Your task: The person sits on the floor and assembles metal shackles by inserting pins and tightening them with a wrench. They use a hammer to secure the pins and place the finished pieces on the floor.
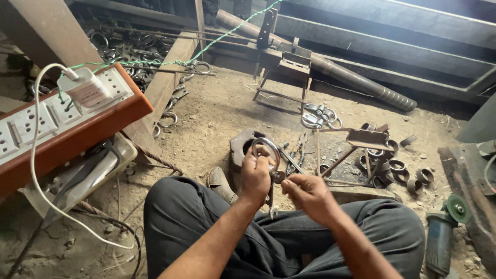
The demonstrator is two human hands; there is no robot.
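Left hand [255, 173] grips ring clamp [268, 155] — right hand [306, 192] pinches.

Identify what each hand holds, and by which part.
Left hand grips the metal ring clamp at its lower loop; right hand pinches its bolt end.

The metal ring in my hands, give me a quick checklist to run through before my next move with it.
1. Left hand grip on the metal ring: wrapped round its lower part, ok.
2. Right hand on the small fitting at the ring's base: fingertips meet it, ok.
3. Whether the fitting is fully seated: cannot tell, hands hide it.
4. Angle grinder on the ground to the right, apart from both hands: ok.
5. Ground ahead: loose ring pieces and pliers scattered close by, not ok.
6. White cable from the power strip trails beside the left knee: not ok.
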